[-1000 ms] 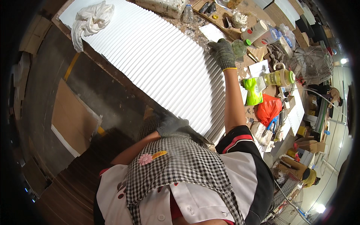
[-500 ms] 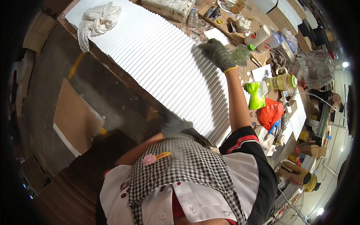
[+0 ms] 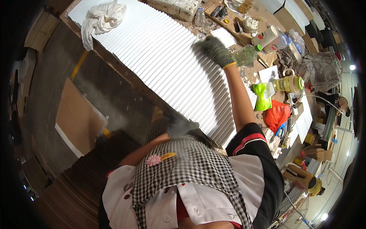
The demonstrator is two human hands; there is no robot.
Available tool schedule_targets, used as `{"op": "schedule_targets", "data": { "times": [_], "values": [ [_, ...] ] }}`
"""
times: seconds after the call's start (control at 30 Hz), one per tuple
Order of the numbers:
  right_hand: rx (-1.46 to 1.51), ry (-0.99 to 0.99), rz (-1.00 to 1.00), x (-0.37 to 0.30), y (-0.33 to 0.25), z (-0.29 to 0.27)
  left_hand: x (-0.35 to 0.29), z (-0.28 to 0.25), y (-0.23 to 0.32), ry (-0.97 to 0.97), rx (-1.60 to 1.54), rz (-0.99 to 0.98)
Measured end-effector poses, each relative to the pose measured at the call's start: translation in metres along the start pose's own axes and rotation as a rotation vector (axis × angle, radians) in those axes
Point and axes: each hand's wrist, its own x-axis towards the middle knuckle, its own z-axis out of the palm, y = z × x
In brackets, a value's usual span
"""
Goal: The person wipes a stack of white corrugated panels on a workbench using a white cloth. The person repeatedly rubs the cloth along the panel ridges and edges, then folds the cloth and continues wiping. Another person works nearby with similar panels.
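Many narrow white strips lie overlapped in a long ridged row, running diagonally along the table. My right hand, in a dark grey knitted glove with a yellow cuff, reaches over the far edge of the row. Its fingers are stretched toward the strips, with blurred tips. At the near table edge, in front of my apron, is my left hand in a grey glove. It is beside the near ends of the strips, and its fingers are too smeared to read. A crumpled white cloth rests on the row's far left end.
Beyond the strips stand a green-capped bottle, a yellowish drink bottle, a bright green pouch and a red plastic bag. A wire fan is at the right. A cardboard sheet lies on the floor at left.
My right hand has shifted slightly left along the far edge of the strips. My left hand stays at the near edge, and the whole view has moved a little.
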Motion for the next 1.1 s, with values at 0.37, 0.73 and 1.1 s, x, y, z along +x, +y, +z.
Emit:
{"op": "schedule_targets", "data": {
  "times": [0.37,0.73,1.1],
  "values": [
    [-0.939,0.304,-0.159,-0.129,0.030,0.022,0.007,-0.005,-0.001,-0.079,0.087,0.110],
    [-0.874,0.081,-0.345,-0.255,0.011,0.154,0.004,0.003,-0.013,0.091,0.019,0.135],
    [-0.975,-0.013,-0.492,-0.280,0.054,0.165,0.015,0.005,-0.031,0.238,0.342,0.208]
  ]
}}
